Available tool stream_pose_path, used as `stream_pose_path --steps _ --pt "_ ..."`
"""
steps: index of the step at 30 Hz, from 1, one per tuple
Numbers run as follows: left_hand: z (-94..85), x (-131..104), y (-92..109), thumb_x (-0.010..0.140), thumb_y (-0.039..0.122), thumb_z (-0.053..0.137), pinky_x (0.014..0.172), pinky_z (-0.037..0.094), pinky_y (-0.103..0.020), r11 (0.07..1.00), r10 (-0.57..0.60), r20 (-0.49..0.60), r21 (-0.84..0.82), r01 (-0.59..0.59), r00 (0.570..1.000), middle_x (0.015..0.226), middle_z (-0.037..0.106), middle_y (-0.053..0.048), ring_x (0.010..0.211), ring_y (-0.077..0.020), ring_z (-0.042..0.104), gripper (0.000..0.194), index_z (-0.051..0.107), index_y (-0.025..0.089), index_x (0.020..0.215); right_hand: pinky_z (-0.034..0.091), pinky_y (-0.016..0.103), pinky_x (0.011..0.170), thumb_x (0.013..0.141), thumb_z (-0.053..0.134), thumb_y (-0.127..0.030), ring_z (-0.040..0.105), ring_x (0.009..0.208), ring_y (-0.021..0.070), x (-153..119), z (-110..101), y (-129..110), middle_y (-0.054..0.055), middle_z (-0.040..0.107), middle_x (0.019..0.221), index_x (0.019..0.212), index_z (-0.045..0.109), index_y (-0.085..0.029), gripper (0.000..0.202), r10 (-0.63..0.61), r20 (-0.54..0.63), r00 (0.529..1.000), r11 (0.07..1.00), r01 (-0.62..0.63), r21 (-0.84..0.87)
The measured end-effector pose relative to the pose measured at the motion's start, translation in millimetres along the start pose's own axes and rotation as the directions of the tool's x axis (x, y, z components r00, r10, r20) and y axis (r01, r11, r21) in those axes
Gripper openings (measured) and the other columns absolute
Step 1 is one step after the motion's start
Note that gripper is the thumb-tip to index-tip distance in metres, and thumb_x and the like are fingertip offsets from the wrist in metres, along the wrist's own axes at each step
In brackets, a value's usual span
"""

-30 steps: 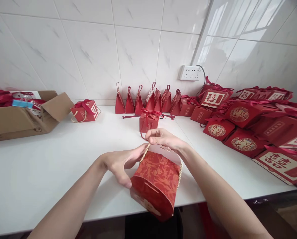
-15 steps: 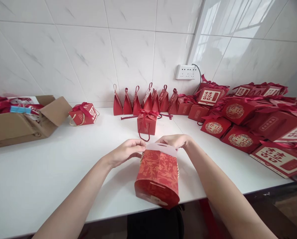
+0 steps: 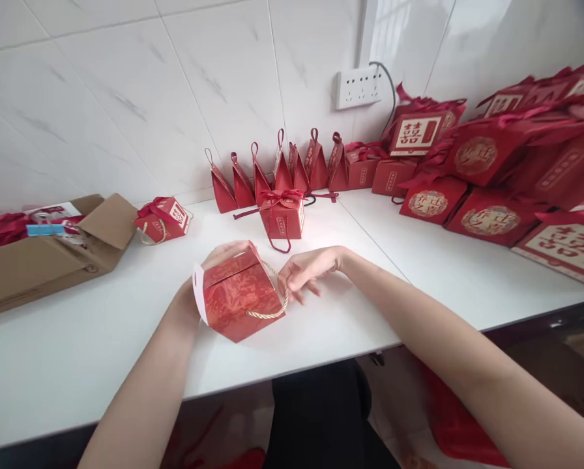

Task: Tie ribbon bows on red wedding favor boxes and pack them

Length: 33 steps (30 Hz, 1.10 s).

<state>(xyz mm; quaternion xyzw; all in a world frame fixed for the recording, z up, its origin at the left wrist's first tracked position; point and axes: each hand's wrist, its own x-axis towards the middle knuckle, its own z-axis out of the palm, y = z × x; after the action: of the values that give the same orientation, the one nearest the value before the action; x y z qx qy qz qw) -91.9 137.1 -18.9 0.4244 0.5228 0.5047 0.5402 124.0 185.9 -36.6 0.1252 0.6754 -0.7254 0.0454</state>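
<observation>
A red gift box [image 3: 238,293] with a gold plant pattern lies tipped over near the front of the white table. Its pale end flap [image 3: 200,293] with a slot points left. My left hand [image 3: 222,252] is wrapped round the box's far left side, most of its fingers hidden behind it. At the box's right, my right hand [image 3: 307,270] pinches the twisted gold cord handle [image 3: 267,315], thumb against forefinger, other fingers loosely curled. Just beyond stands a finished-looking small red box [image 3: 285,218] with a ribbon bow and dark red cord.
Several pointed red boxes [image 3: 243,185] line the tiled wall. Stacked red boxes with ribbons [image 3: 487,221] fill the right side. An open cardboard carton [image 3: 52,260] stands at left, beside a red box with a bow [image 3: 167,221]. A power strip [image 3: 359,88] is on the wall.
The patterned box has been turned onto its side and shifted left, its pale flap swinging from the far end to the left. My right hand has moved to the cord; the view has shifted.
</observation>
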Motion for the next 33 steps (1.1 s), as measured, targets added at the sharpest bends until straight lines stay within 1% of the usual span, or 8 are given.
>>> stream_pose_path --steps 2,5,9,11,15,20,25,33 --pt "-5.2 1 7 0.069 0.046 0.068 0.072 0.052 -0.036 0.996 0.034 -0.106 -0.079 -0.043 0.994 0.077 0.066 -0.006 0.079 -0.0233 0.064 0.030 0.058 0.018 0.074 0.041 0.014 0.031 0.059 0.077 -0.053 0.058 0.051 0.0089 -4 -3 4 0.000 0.061 0.069 0.076 0.061 -0.013 0.046 -0.002 -0.017 1.000 0.999 0.002 0.043" --pt "-13.7 -14 9 0.069 0.066 0.054 0.084 0.050 -0.038 0.908 0.327 -0.307 -0.161 -0.387 0.894 0.095 0.066 -0.007 0.098 -0.0248 0.061 0.047 0.057 0.021 0.080 0.035 0.011 0.029 0.062 0.077 -0.053 0.047 0.039 0.0037 -7 -10 8 -0.006 0.052 0.053 0.063 0.055 -0.014 0.044 0.013 -0.082 0.997 0.995 -0.004 0.101" --pt "-26.3 -57 -19 0.049 0.081 0.061 0.102 0.038 -0.048 0.776 0.626 0.004 0.098 -0.623 0.780 0.130 0.052 -0.012 0.128 -0.0335 0.041 0.096 0.044 0.027 0.126 0.037 0.009 0.032 0.063 0.078 -0.049 0.044 0.039 0.0010 -4 -16 13 -0.007 0.051 0.052 0.062 0.052 -0.013 0.045 0.009 -0.128 0.992 0.982 0.016 0.190" --pt "-31.7 -73 -35 0.042 0.064 0.079 0.104 0.035 -0.051 0.780 0.544 0.121 0.293 -0.554 0.830 0.141 0.040 -0.015 0.133 -0.0367 0.035 0.115 0.028 0.028 0.138 0.043 0.010 0.037 0.063 0.079 -0.047 0.049 0.042 0.0018 -1 -18 15 -0.005 0.055 0.057 0.064 0.052 -0.012 0.044 0.003 -0.154 0.988 0.963 0.039 0.268" --pt "-32.2 -83 -35 0.044 0.042 0.085 0.106 0.035 -0.051 0.853 0.445 -0.124 0.362 -0.377 0.887 0.138 0.042 -0.015 0.130 -0.0378 0.037 0.103 0.036 0.022 0.133 0.053 0.016 0.050 0.074 0.074 -0.037 0.058 0.050 0.0060 1 -18 20 -0.001 0.060 0.061 0.067 0.054 -0.011 0.034 0.019 -0.215 0.976 0.931 0.061 0.360" --pt "-21.5 -95 40 0.064 0.058 0.063 0.086 0.051 -0.047 0.957 0.226 -0.267 -0.118 -0.264 0.937 0.115 0.060 -0.009 0.107 -0.0319 0.057 0.062 0.052 0.023 0.113 0.052 0.017 0.052 0.080 0.068 -0.028 0.059 0.051 0.0074 -3 -4 19 0.001 0.061 0.062 0.069 0.058 -0.010 0.023 0.061 -0.289 0.955 0.902 0.071 0.425" --pt "-27.9 -128 113 0.073 0.063 0.052 0.069 0.053 -0.041 0.928 0.111 -0.178 -0.332 -0.166 0.978 0.104 0.063 -0.011 0.089 -0.0262 0.061 0.056 0.055 0.020 0.109 0.051 0.018 0.055 0.084 0.061 -0.023 0.056 0.053 0.0073 -3 8 17 0.002 0.056 0.066 0.067 0.062 -0.013 0.020 0.020 -0.357 0.934 0.858 0.167 0.485" --pt "-43.3 -164 134 0.077 0.056 0.052 0.067 0.053 -0.039 0.883 0.126 -0.120 -0.439 -0.166 0.985 0.096 0.064 -0.009 0.087 -0.0247 0.061 0.043 0.055 0.021 0.102 0.052 0.021 0.056 0.077 0.069 -0.022 0.054 0.054 0.0087 9 -1 35 0.005 0.054 0.072 0.067 0.066 -0.019 0.011 0.072 -0.386 0.920 0.808 0.173 0.563"
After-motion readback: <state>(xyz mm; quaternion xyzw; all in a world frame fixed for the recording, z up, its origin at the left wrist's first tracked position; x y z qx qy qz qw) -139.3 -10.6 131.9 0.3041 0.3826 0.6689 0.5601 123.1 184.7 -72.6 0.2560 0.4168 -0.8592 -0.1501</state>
